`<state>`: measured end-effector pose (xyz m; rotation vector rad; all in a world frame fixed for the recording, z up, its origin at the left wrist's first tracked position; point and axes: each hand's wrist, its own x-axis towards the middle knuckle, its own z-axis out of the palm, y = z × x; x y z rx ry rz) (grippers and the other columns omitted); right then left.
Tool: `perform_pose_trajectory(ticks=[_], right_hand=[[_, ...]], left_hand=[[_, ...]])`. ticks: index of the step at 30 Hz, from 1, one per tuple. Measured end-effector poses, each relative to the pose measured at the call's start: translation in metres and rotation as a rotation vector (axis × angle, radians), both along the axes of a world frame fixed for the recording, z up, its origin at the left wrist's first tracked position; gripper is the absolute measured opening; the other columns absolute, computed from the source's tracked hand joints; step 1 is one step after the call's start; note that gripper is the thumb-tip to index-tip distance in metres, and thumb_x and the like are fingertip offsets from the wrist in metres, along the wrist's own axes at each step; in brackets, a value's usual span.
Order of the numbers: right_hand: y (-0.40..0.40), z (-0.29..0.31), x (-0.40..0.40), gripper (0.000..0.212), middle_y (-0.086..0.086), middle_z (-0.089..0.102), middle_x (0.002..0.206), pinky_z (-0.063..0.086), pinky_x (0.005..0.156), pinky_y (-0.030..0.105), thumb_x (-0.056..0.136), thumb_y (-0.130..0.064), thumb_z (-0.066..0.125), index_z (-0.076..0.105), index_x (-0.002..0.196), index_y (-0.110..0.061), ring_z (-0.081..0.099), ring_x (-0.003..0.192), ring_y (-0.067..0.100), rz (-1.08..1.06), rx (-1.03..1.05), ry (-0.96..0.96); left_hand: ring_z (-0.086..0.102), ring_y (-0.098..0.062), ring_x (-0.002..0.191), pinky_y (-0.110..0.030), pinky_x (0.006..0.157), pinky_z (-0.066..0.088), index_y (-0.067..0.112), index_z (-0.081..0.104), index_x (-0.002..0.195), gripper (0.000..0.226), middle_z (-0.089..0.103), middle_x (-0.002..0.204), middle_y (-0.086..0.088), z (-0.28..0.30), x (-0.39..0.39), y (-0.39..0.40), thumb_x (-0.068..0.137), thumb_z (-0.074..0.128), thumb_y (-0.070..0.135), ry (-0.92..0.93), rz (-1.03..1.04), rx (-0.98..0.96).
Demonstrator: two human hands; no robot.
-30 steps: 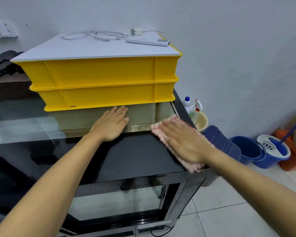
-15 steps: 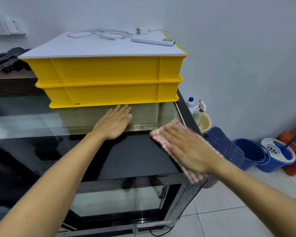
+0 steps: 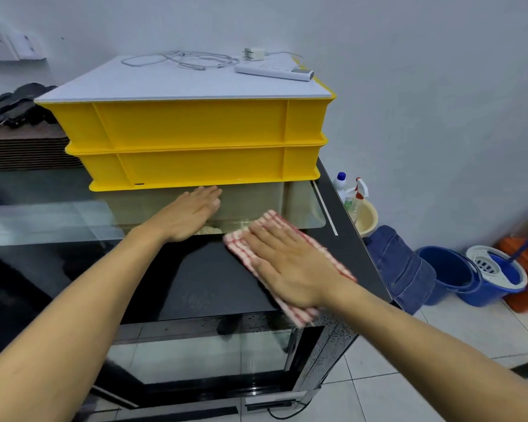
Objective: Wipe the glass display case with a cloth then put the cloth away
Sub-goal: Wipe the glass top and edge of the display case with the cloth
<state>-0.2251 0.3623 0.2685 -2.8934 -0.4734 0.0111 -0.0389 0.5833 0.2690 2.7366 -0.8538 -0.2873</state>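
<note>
**Red-checked cloth pinned flat under the right hand, long axis running up-left to lower right**

Red-and-white checked cloth (image 3: 290, 263) lies spread on the dark glass top of the black-framed glass display case (image 3: 195, 278), right of centre in the frame. Its long axis runs diagonally, from a corner near the two stacked yellow plastic crates (image 3: 195, 141) down toward the case's near right corner, where its end overhangs or just reaches the edge; motion blur there makes it hard to say which.

The right hand (image 3: 290, 269) lies on top of the cloth with fingers straight and together, pressing it flat rather than curling round it. The fingertips point up-left, roughly along the cloth's length, so cloth shows beyond them as well as behind the wrist. The left hand (image 3: 189, 214) rests palm down on the glass just left of the cloth, fingers extended toward the lower crate, holding nothing and not touching the cloth; it looks like a brace.

Unwiped-looking glass stretches left of both hands across the middle of the frame, so the wiping step seems to be under way and the right hand, already on the cloth, is the one placed to carry it sideways. The crates cover the far part of the top.
</note>
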Motion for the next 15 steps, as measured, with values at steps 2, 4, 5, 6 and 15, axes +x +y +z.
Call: perform_pose_trajectory(ticks=[2, 4, 5, 6, 15], right_hand=[[-0.038, 0.003, -0.002, 0.058, -0.01, -0.012, 0.172, -0.022, 0.121, 0.025, 0.112, -0.046, 0.009, -0.001, 0.167, -0.028, -0.017, 0.157, 0.005, -0.091, -0.023, -0.001], [-0.068, 0.009, 0.023, 0.059, -0.004, -0.008, 0.174, -0.016, 0.125, 0.029, 0.113, -0.043, 0.008, 0.001, 0.167, -0.024, -0.012, 0.159, 0.009, -0.247, -0.036, 0.02], [-0.073, 0.012, 0.039, 0.059, 0.0, -0.005, 0.175, -0.012, 0.128, 0.032, 0.113, -0.042, 0.01, 0.003, 0.168, -0.021, -0.008, 0.16, 0.013, -0.328, -0.033, 0.023], [-0.072, 0.012, 0.055, 0.06, 0.003, -0.003, 0.176, -0.007, 0.13, 0.037, 0.113, -0.041, 0.011, 0.005, 0.168, -0.018, -0.005, 0.161, 0.018, -0.4, -0.021, 0.021], [0.046, 0.002, 0.051, 0.06, 0.002, -0.006, 0.175, -0.01, 0.129, 0.038, 0.112, -0.042, 0.012, 0.004, 0.168, -0.02, -0.009, 0.161, 0.021, -0.17, 0.002, 0.011]], left_hand=[[-0.005, -0.01, 0.16, -0.033, 0.127, -0.004, 0.028, 0.005, 0.167, 0.061, -0.002, 0.174, 0.011, -0.004, 0.0, 0.012, 0.111, 0.015, 0.05, -0.068, -0.003, 0.049], [-0.006, -0.009, 0.16, -0.034, 0.128, -0.003, 0.03, 0.004, 0.167, 0.061, -0.002, 0.173, 0.013, -0.005, -0.001, 0.014, 0.111, 0.016, 0.051, -0.094, 0.001, 0.054], [-0.006, -0.009, 0.16, -0.034, 0.128, -0.003, 0.03, 0.004, 0.167, 0.061, -0.003, 0.173, 0.013, -0.006, -0.002, 0.013, 0.111, 0.016, 0.051, -0.101, -0.002, 0.053], [-0.006, -0.008, 0.16, -0.034, 0.128, -0.004, 0.031, 0.003, 0.167, 0.06, -0.003, 0.173, 0.013, -0.006, -0.003, 0.012, 0.111, 0.015, 0.051, -0.103, -0.002, 0.051], [-0.005, -0.003, 0.158, -0.032, 0.129, -0.002, 0.032, 0.005, 0.167, 0.065, -0.002, 0.173, 0.016, -0.007, -0.001, 0.013, 0.107, -0.002, 0.055, -0.065, 0.015, -0.003]])
